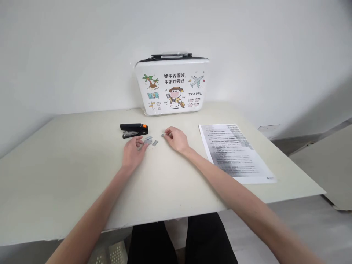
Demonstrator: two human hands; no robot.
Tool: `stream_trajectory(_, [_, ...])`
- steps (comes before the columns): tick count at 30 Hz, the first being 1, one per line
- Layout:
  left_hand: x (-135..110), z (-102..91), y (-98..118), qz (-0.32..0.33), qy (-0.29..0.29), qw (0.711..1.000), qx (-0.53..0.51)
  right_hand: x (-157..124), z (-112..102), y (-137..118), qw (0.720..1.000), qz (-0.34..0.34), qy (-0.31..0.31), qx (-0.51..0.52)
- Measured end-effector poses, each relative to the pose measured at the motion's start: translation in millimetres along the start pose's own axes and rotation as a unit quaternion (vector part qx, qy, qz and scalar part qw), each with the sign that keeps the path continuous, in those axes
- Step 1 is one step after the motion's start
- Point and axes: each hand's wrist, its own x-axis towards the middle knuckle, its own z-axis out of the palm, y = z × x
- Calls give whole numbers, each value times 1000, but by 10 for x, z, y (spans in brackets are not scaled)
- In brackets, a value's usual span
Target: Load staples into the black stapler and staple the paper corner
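Note:
Several grey strips of staples (155, 143) lie in a loose group near the middle of the table. My left hand (134, 152) is at the left side of the group, its fingers closed on a strip of staples. Right of the group, my right hand (176, 139) pinches another strip of staples (162, 135) between thumb and fingers. Just beyond my left hand, a black stapler (134, 130) with an orange patch lies on the table, its handle end pointing left. The fingertips partly cover the strips they hold.
A white case (173, 88) with cartoon prints and a black handle stands against the wall at the back. Printed paper sheets (233, 154) lie to the right, partly behind my right forearm. The pale table's front edge (165, 220) runs above my legs.

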Motion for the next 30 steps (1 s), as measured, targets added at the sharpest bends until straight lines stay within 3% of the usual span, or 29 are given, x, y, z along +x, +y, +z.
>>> stream_trajectory(9, [277, 243, 89, 90, -32, 994, 43, -110, 36, -120, 993, -96, -34, -57])
stream_trajectory(20, [270, 291, 99, 67, -43, 997, -4, -130, 165, -117, 996, -52, 15, -69])
stream_trajectory(24, [216, 298, 107, 70, -28, 997, 11, -140, 172, -81, 997, -58, 39, -37])
stream_trajectory(30, [177, 280, 123, 71, -27, 997, 12, -140, 183, -25, 993, -101, 24, 47])
